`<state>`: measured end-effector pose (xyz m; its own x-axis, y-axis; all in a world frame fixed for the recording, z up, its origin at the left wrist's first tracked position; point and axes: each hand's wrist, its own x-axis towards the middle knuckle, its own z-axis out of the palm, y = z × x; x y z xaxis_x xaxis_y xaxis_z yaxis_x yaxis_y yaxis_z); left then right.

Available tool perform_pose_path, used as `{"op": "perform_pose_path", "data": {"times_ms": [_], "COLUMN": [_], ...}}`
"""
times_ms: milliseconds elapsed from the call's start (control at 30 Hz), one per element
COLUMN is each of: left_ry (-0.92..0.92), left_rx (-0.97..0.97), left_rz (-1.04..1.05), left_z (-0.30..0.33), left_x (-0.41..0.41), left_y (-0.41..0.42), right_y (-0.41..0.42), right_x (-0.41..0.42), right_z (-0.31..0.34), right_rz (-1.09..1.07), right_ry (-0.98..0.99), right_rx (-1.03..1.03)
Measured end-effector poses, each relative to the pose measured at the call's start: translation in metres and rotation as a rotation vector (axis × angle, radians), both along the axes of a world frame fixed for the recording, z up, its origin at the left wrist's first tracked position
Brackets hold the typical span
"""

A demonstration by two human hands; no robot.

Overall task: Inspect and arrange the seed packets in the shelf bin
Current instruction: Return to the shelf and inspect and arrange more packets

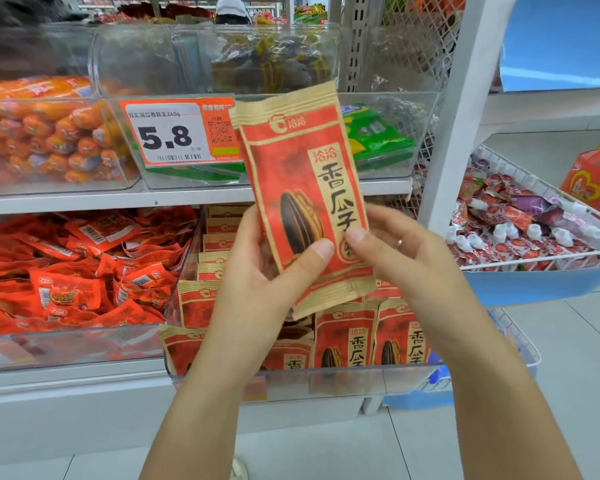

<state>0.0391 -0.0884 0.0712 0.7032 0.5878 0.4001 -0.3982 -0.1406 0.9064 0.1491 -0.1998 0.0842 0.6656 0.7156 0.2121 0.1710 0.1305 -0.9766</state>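
My left hand [257,271] has its thumb clamped across the front of a red sunflower seed packet [302,188], held upright in front of the shelves. My right hand [395,258] pinches its lower right edge. More packets stand in the clear shelf bin [326,379] just below.

Snack shelves all around.
A 5.8 price tag [182,133] fronts green packs [378,140]; sausages [49,133] left, red sachets [84,265] below them.

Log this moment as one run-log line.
stage: inspecting | left hand: grips seed packet | right hand: pinches its lower edge | packet: raised above shelf bin | bin: packets upright
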Motion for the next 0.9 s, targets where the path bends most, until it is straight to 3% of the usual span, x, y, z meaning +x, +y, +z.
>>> {"op": "perform_pose_path", "data": {"times_ms": [133, 300, 500, 900], "left_ry": [-0.018, 0.134, 0.193, 0.31], "left_rx": [-0.081, -0.149, -0.172, -0.108], "left_rz": [0.013, 0.038, 0.084, -0.024], "left_z": [0.001, 0.001, -0.002, -0.003], "left_x": [-0.001, -0.007, -0.012, -0.012], "left_y": [0.004, 0.014, 0.027, 0.023], "right_y": [0.0, 0.002, 0.008, 0.013], "right_x": [-0.001, 0.0, -0.003, -0.007], "right_z": [-0.001, -0.003, -0.009, -0.006], "right_rz": [0.079, 0.059, 0.078, -0.019], "right_ry": [0.007, -0.002, -0.04, 0.141], "right_rx": [-0.072, -0.142, -0.224, -0.081]}}
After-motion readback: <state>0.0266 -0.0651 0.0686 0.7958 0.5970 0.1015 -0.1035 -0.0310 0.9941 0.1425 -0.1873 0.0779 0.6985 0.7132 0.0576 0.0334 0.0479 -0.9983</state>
